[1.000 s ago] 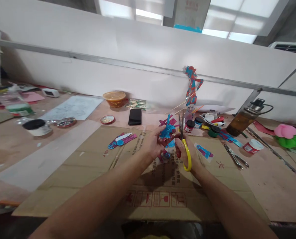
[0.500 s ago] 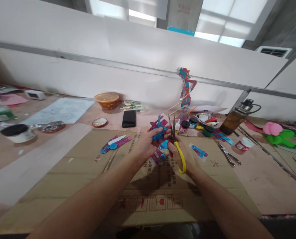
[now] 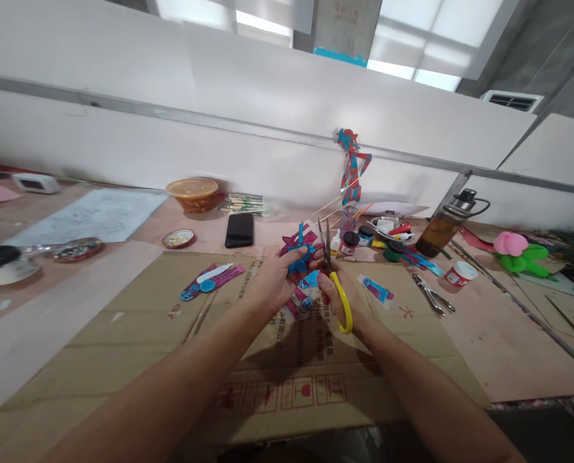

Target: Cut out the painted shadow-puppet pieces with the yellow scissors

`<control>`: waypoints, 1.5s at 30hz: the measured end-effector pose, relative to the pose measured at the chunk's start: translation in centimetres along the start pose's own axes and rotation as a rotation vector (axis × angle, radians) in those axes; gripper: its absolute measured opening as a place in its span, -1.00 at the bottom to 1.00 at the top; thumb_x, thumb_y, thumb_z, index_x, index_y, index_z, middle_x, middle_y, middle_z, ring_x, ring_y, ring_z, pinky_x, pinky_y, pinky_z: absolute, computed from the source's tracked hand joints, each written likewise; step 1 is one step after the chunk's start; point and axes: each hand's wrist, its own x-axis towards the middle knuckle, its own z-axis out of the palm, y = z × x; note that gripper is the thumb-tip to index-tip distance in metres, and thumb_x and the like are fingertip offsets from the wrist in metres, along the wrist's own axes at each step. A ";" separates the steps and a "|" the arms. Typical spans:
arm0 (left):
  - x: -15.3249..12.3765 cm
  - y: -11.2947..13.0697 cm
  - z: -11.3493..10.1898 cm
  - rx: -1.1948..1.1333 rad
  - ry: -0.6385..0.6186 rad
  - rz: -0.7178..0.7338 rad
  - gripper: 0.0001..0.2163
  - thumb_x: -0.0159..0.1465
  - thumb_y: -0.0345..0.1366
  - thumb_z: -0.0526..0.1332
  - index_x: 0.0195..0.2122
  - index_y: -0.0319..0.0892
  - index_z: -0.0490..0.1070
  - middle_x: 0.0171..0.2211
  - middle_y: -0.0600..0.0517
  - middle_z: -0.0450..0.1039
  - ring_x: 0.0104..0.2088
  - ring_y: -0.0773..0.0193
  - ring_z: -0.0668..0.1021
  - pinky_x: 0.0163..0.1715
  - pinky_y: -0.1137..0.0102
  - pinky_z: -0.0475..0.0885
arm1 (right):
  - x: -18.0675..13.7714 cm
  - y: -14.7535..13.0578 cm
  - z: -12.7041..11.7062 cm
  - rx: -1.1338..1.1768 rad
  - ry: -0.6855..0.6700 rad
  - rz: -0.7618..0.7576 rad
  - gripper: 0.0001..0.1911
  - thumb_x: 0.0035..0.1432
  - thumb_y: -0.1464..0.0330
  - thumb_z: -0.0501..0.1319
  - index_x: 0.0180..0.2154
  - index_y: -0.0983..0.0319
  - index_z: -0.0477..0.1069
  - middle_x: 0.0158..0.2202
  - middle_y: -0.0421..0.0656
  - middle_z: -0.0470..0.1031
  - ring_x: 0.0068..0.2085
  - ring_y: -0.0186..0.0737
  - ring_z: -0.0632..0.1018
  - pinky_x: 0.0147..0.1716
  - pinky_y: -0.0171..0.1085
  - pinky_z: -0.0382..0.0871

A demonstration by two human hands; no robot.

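Observation:
My left hand (image 3: pixel 281 278) has its fingers closed on a blue and purple painted cutout (image 3: pixel 297 257) with pale, clear-looking edges. Close beside it, my right hand (image 3: pixel 340 289) grips a pair of scissors (image 3: pixel 343 302) with a yellow handle. The blades point up and away, their tips a little apart, to the right of the cutout. A small blue piece (image 3: pixel 310 279) lies between the two hands; which hand holds it, I cannot tell. Below them, another purple and blue piece (image 3: pixel 296 302) rests on the cardboard sheet (image 3: pixel 142 334).
Painted pieces lie left (image 3: pixel 212 280) and right (image 3: pixel 376 289) on the cardboard. Beyond are a phone (image 3: pixel 239 230), a lidded bowl (image 3: pixel 191 194) and paint jars (image 3: pixel 349 244). Pliers (image 3: pixel 432 294), a white-lidded jar (image 3: pixel 460 274) and a bottle (image 3: pixel 443 225) stand right. A painted figure (image 3: pixel 351 164) leans at the wall.
The whole view has swung slightly to the right, so things sit further left. Both hands keep nearly the same hold on the cutout and the scissors.

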 end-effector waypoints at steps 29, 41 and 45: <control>0.3 -0.3 -0.2 0.013 -0.023 0.042 -0.84 0.07 -0.53 0.52 -0.35 -0.25 0.63 -0.43 -0.01 0.67 -0.48 0.31 0.61 -0.44 0.47 0.60 | -0.1 0.1 0.3 0.089 -0.036 0.098 -0.48 0.39 -0.17 0.24 0.02 0.10 0.52 -0.46 -0.29 0.32 -0.51 -0.21 0.27 -0.55 -0.25 0.21; -0.2 0.3 0.1 0.058 -0.041 0.036 -0.82 0.06 -0.53 0.55 -0.38 -0.22 0.62 -0.36 -0.06 0.73 -0.47 0.31 0.65 -0.45 0.49 0.63 | -0.2 -0.4 0.1 0.117 -0.044 0.098 -0.46 0.37 -0.18 0.29 0.05 0.10 0.53 -0.50 -0.33 0.26 -0.54 -0.26 0.23 -0.58 -0.29 0.17; -0.4 0.5 0.2 0.068 -0.033 0.042 -0.83 0.06 -0.53 0.54 -0.37 -0.22 0.62 -0.36 -0.07 0.73 -0.51 0.31 0.63 -0.50 0.48 0.60 | -0.3 -0.6 0.0 0.110 -0.053 0.097 -0.37 0.32 -0.24 0.29 0.06 0.13 0.54 -0.51 -0.34 0.24 -0.55 -0.28 0.24 -0.57 -0.30 0.15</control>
